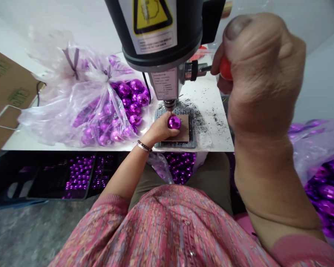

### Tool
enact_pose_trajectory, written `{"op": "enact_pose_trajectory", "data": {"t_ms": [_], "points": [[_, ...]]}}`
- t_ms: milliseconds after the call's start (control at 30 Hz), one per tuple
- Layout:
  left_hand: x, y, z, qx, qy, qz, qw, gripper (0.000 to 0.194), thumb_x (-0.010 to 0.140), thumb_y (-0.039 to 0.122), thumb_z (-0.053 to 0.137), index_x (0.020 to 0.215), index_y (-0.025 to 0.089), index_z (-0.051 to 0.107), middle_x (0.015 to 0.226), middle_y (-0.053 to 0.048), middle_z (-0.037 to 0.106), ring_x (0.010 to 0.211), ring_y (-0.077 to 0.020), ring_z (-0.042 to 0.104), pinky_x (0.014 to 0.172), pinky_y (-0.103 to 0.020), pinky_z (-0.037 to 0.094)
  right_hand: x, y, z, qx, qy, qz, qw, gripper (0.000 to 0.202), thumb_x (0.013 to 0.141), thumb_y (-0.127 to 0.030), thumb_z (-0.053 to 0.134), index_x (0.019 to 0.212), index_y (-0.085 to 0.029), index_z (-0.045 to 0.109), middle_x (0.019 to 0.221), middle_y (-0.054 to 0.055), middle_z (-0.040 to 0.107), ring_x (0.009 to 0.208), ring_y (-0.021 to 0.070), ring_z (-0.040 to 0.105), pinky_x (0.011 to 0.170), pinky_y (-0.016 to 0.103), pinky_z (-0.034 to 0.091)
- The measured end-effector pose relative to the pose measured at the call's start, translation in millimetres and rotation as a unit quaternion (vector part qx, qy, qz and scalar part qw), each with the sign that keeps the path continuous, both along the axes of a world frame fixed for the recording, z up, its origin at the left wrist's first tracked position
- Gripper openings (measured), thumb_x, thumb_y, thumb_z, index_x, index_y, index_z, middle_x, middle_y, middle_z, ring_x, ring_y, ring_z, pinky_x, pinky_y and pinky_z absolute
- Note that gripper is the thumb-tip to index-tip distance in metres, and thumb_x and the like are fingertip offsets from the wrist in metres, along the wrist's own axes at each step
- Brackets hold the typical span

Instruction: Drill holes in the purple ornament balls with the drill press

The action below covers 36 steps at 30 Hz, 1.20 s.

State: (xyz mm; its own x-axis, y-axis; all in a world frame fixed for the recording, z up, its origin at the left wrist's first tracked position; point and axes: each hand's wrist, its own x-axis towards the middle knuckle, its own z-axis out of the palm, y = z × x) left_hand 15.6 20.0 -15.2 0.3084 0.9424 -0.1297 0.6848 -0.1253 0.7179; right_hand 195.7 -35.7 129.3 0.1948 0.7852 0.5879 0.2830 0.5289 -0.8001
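A drill press (167, 83) stands over the white table, its chuck pointing down. Under the chuck, my left hand (164, 128) grips a shiny purple faceted ball (174, 122) between thumb and fingers. The ball is above a brown board (184, 128) lying on the grey machine base (192, 139). At the right of the press, my right hand (261, 70) is closed round the red knob (226, 68) of the press lever. Whether the drill tip touches the ball is too small to tell.
Clear plastic bags (61, 115) of purple balls cover the table's left side, beside a cardboard box (8, 85). Dark shavings (200, 118) lie right of the base. Below are black crates (41, 181) with purple balls; another bag (308, 148) is at the right.
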Motion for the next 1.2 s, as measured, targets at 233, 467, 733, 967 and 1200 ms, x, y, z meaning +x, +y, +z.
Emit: {"op": "enact_pose_trajectory", "data": {"t_ms": [233,467,733,967,1200], "points": [[-2.7,-5.1,3.1,0.022,0.001,-0.030,0.999,0.057,0.080,0.035,0.083,0.132,0.020,0.064,0.116,-0.005,0.071,0.111,-0.0268,0.067,0.102,-0.039,0.052,6.6,2.5,-6.7,0.022,-0.030,0.011,0.999,0.034,0.104,-0.032,0.047,0.075,-0.016,0.045,0.069,-0.003,0.046,0.060,0.0019,0.037,0.074,0.022,0.042],[2.2,-7.4,-7.2,0.098,0.038,0.014,0.994,0.043,0.079,0.040,0.088,0.112,0.018,0.070,0.110,-0.010,0.073,0.109,-0.0325,0.064,0.105,-0.046,0.048,3.6,5.4,-9.9,0.053,-0.007,0.019,0.998,0.030,0.102,-0.031,0.044,0.076,-0.017,0.044,0.071,-0.001,0.047,0.063,0.0041,0.043,0.077,0.024,0.047],[8.5,-3.8,-17.1,0.088,0.054,0.059,0.993,0.059,0.070,0.036,0.094,0.122,0.018,0.072,0.120,-0.011,0.074,0.121,-0.0366,0.061,0.112,-0.049,0.044,2.4,-2.9,-17.4,0.007,0.004,-0.029,1.000,0.024,0.090,-0.025,0.056,0.068,-0.017,0.050,0.068,-0.002,0.047,0.063,0.0050,0.044,0.063,0.024,0.037],[13.3,-5.1,-16.2,0.092,0.071,0.071,0.991,0.060,0.069,0.035,0.094,0.122,0.018,0.073,0.121,-0.012,0.074,0.121,-0.0384,0.060,0.111,-0.051,0.044,2.2,-11.6,-26.9,0.006,-0.004,-0.033,0.999,0.034,0.088,-0.037,0.071,0.067,-0.019,0.050,0.063,-0.003,0.043,0.062,0.0063,0.036,0.062,0.026,0.036],[11.0,-3.7,-20.2,0.095,0.040,0.063,0.993,0.057,0.069,0.034,0.093,0.120,0.019,0.074,0.116,-0.011,0.075,0.117,-0.0361,0.063,0.110,-0.049,0.045,2.1,-19.1,-41.3,0.038,-0.042,-0.045,0.997,0.031,0.092,-0.029,0.065,0.067,-0.015,0.053,0.063,-0.004,0.045,0.062,0.0019,0.037,0.062,0.020,0.036]]}}
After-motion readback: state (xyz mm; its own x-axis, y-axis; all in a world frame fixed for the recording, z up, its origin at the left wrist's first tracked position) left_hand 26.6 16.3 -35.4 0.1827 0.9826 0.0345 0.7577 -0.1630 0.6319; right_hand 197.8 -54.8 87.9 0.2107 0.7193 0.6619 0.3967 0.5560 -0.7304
